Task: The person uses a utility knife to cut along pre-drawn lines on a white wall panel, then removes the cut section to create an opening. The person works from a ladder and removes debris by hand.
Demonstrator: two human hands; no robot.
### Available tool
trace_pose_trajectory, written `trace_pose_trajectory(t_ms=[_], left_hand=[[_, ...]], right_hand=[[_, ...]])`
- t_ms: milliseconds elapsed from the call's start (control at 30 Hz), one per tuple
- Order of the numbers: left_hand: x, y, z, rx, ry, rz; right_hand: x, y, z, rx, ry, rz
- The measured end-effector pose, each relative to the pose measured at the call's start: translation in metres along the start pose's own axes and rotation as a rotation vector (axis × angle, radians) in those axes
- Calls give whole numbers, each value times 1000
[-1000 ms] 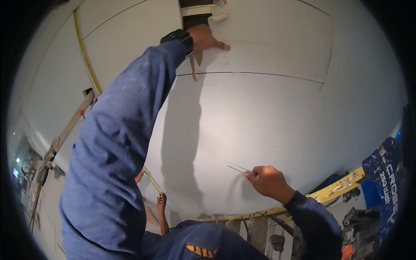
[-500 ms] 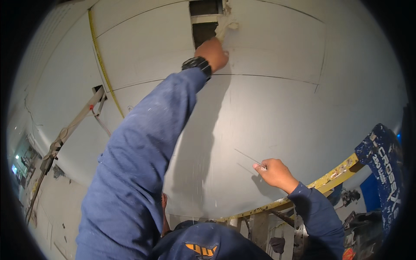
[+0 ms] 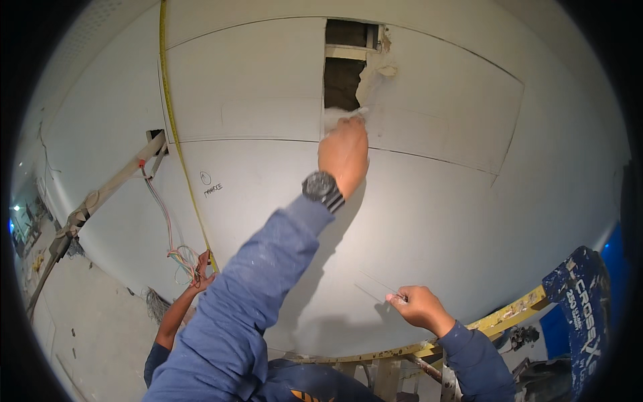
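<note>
My left hand point(image 3: 345, 151), with a black watch on its wrist, reaches up to the lower edge of a ragged hole point(image 3: 343, 80) in the white board point(image 3: 429, 221). Its fingers are closed around a pale torn scrap of board point(image 3: 343, 114), partly hidden by the fingers. Lower right, my right hand point(image 3: 423, 309) is closed on a thin, straight metal blade or rod point(image 3: 390, 289); its exact kind is too faint to tell. The blade points up and left, close to the board, and a thin shadow lies beside it. Pencil lines frame the area around the hole.
A yellow tape measure point(image 3: 169, 100) runs down the board at left, another person's hand point(image 3: 202, 273) at its lower end near coloured wires point(image 3: 182, 258). A pole point(image 3: 110, 191) leans to a small square cutout. A yellow ladder point(image 3: 516, 305) stands lower right.
My left hand has come down the hole's edge, showing more of the opening. The view has shifted, bringing the other person's arm and the wires into sight. My right hand still grips the thin blade.
</note>
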State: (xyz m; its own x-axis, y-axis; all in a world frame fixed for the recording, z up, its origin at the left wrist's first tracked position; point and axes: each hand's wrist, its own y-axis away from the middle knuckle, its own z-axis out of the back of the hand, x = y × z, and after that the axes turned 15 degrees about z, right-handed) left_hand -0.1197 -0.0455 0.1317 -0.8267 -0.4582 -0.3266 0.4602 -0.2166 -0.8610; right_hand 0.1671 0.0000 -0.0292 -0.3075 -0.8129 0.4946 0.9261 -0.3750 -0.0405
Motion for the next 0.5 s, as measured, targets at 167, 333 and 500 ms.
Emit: trace_pose_trajectory(t_ms=[167,333,500], left_hand=[[37,55,2,-130,272,-41],[82,94,9,3,430,-30],[83,132,20,113,479,-13]], right_hand=[[-3,-3,-2,51,37,13],[-6,-3,-7,-30,42,54],[1,2,-5,-29,42,-26]])
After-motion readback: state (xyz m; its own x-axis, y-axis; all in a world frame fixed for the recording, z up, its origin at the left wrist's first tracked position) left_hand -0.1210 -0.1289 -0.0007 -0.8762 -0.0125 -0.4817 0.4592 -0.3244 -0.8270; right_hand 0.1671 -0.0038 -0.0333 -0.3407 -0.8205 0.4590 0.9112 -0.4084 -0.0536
